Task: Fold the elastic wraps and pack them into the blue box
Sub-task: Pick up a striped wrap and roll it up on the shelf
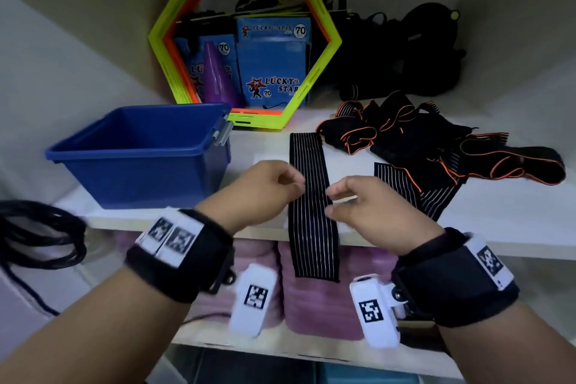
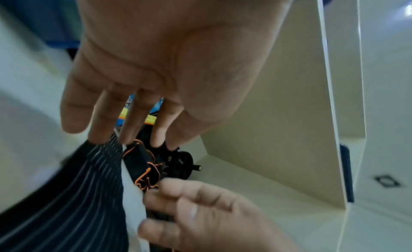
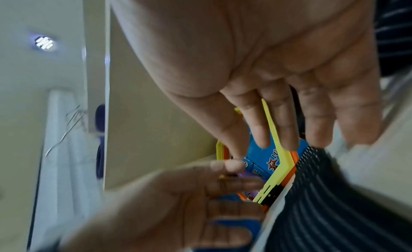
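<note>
A: Striped elastic wrap (image 1: 312, 212), black with thin white lines, is laid flat along the white shelf (image 1: 514, 221); its near end is draped over the front edge and hangs down in front of the pink rolled towels (image 1: 314, 305) below.

B: Hands?

A: Left hand (image 1: 265, 188) is placed at the wrap's left edge, right hand (image 1: 371, 206) at its right edge, about midway along. Fingers of both are seen extended and slightly spread in the wrist views, tips at or on the fabric. Whether an edge is pinched cannot be told; motion blur is noted at the fingertips.

B: The box?

A: Blue box (image 1: 140, 153) is set on the shelf to the left of the wrap, close to the left hand, lid off, with a grey latch at its right end. Nothing is seen inside it.

B: Other wraps?

A: A loose heap of orange-edged wraps (image 1: 436, 146) is spread on the shelf to the right, apart from the striped one. Behind, yellow and orange hexagon rings (image 1: 324, 50) are leaned upright, with blue Lucky Star packs (image 1: 274, 62) and a purple cone (image 1: 218, 78) seen through them. Black gear (image 1: 420, 50) is piled at the back right.
</note>
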Demonstrator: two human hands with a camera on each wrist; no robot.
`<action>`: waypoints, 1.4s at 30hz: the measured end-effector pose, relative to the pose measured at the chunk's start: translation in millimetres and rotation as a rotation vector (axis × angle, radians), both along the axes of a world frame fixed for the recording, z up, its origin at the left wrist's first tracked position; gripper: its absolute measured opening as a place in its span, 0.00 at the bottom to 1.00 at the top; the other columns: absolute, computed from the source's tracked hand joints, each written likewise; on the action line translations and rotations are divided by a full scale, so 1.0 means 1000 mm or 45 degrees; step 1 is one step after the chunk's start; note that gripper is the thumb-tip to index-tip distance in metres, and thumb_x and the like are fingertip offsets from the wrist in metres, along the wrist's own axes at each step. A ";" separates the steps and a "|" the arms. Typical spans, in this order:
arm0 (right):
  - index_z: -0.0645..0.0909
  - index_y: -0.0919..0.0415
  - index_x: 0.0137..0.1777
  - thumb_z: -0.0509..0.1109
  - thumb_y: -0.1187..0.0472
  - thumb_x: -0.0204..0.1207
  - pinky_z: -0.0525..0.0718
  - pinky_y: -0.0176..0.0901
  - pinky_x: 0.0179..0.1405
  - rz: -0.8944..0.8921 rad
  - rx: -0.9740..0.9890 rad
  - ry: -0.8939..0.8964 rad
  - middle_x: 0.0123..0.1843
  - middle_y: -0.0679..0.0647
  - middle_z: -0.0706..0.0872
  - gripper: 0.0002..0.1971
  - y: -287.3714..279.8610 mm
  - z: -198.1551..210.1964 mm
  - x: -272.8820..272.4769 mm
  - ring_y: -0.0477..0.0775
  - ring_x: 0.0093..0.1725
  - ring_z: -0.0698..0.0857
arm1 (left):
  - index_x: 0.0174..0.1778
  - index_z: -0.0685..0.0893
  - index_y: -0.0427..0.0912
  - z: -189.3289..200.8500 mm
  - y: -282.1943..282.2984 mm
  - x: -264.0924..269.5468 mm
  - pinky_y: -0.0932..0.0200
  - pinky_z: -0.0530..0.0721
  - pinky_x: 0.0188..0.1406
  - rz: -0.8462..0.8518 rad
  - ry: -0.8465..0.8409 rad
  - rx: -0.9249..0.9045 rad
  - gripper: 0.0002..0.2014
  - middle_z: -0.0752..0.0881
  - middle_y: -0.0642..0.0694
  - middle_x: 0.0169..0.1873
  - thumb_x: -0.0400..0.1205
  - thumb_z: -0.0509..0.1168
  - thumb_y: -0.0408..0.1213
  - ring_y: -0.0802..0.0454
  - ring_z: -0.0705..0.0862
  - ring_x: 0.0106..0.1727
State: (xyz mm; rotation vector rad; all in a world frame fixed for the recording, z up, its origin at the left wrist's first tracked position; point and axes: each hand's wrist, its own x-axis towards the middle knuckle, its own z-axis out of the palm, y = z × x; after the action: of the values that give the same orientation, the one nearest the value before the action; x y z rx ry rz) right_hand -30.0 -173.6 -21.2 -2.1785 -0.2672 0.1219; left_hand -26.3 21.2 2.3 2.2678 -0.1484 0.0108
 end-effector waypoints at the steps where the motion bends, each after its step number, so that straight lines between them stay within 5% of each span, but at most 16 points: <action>1: 0.83 0.52 0.65 0.77 0.54 0.75 0.81 0.41 0.61 0.048 -0.167 -0.063 0.61 0.44 0.85 0.18 0.001 -0.001 -0.002 0.46 0.60 0.84 | 0.53 0.89 0.45 0.005 -0.002 0.009 0.57 0.82 0.53 -0.060 -0.028 0.153 0.06 0.89 0.52 0.46 0.84 0.69 0.40 0.55 0.85 0.47; 3: 0.82 0.51 0.68 0.78 0.50 0.74 0.79 0.42 0.60 0.116 -0.444 -0.135 0.60 0.43 0.83 0.22 0.006 -0.006 -0.006 0.47 0.61 0.83 | 0.57 0.88 0.45 0.008 -0.010 0.032 0.55 0.82 0.60 -0.198 -0.039 0.437 0.10 0.89 0.50 0.54 0.83 0.69 0.43 0.52 0.85 0.56; 6: 0.84 0.47 0.65 0.75 0.45 0.74 0.78 0.57 0.67 0.088 -0.593 -0.249 0.63 0.44 0.80 0.20 0.011 -0.018 -0.009 0.52 0.64 0.79 | 0.69 0.83 0.44 0.005 -0.022 0.073 0.51 0.80 0.68 -0.300 -0.004 0.892 0.18 0.84 0.46 0.67 0.85 0.65 0.45 0.47 0.82 0.66; 11: 0.82 0.45 0.68 0.74 0.48 0.75 0.75 0.57 0.68 0.089 -0.607 -0.282 0.68 0.42 0.77 0.20 0.007 -0.024 -0.013 0.52 0.68 0.76 | 0.70 0.82 0.39 -0.012 -0.031 0.131 0.51 0.81 0.60 -0.204 0.141 1.213 0.22 0.84 0.40 0.66 0.83 0.65 0.47 0.46 0.83 0.58; 19: 0.80 0.45 0.70 0.72 0.50 0.77 0.69 0.51 0.67 0.084 -0.548 -0.330 0.72 0.38 0.75 0.21 0.001 -0.033 -0.011 0.49 0.71 0.73 | 0.71 0.82 0.43 -0.018 -0.027 0.183 0.49 0.82 0.63 -0.139 0.193 1.314 0.29 0.84 0.45 0.67 0.78 0.70 0.56 0.44 0.83 0.65; 22: 0.79 0.43 0.70 0.72 0.49 0.78 0.67 0.48 0.65 0.095 -0.522 -0.347 0.69 0.37 0.77 0.20 -0.002 -0.035 -0.011 0.47 0.70 0.73 | 0.58 0.84 0.42 -0.019 -0.029 0.202 0.52 0.79 0.51 -0.184 0.214 1.449 0.19 0.85 0.43 0.58 0.81 0.68 0.54 0.44 0.82 0.54; 25: 0.79 0.42 0.70 0.71 0.48 0.78 0.67 0.47 0.65 0.110 -0.527 -0.359 0.69 0.36 0.76 0.20 -0.002 -0.036 -0.010 0.46 0.69 0.73 | 0.49 0.81 0.43 -0.019 -0.031 0.215 0.53 0.79 0.48 -0.192 0.213 1.549 0.14 0.86 0.42 0.55 0.82 0.67 0.52 0.44 0.81 0.50; 33: 0.74 0.38 0.74 0.72 0.38 0.72 0.65 0.43 0.63 0.132 -0.506 -0.370 0.68 0.34 0.74 0.29 -0.005 -0.038 -0.009 0.42 0.69 0.72 | 0.72 0.82 0.44 -0.022 -0.025 0.243 0.45 0.84 0.65 -0.143 0.180 1.435 0.34 0.85 0.44 0.66 0.74 0.68 0.60 0.42 0.85 0.63; 35: 0.71 0.37 0.75 0.74 0.35 0.68 0.62 0.42 0.62 0.146 -0.534 -0.377 0.68 0.33 0.71 0.35 -0.005 -0.038 -0.010 0.41 0.69 0.70 | 0.69 0.84 0.43 -0.024 -0.025 0.246 0.46 0.85 0.63 -0.154 0.175 1.410 0.31 0.87 0.44 0.63 0.75 0.68 0.60 0.43 0.86 0.61; 38: 0.69 0.37 0.77 0.76 0.37 0.67 0.61 0.42 0.61 0.155 -0.599 -0.383 0.70 0.33 0.69 0.38 -0.004 -0.040 -0.010 0.42 0.70 0.69 | 0.51 0.85 0.43 -0.024 -0.025 0.238 0.47 0.87 0.55 -0.148 0.117 1.381 0.24 0.88 0.45 0.51 0.72 0.67 0.61 0.45 0.86 0.48; 42: 0.71 0.39 0.77 0.74 0.50 0.72 0.66 0.44 0.62 0.122 -0.620 -0.440 0.68 0.37 0.69 0.32 -0.004 -0.046 -0.011 0.45 0.69 0.71 | 0.47 0.79 0.42 -0.002 -0.031 0.196 0.54 0.78 0.48 -0.141 -0.044 1.233 0.07 0.80 0.43 0.48 0.83 0.64 0.42 0.45 0.78 0.47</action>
State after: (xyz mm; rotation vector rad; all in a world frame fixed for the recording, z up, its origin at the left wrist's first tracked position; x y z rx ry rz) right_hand -40.8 -177.5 -67.0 -2.6678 -0.5883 -0.1555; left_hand 169.5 -10.0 0.3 3.2205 -0.3552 -0.1012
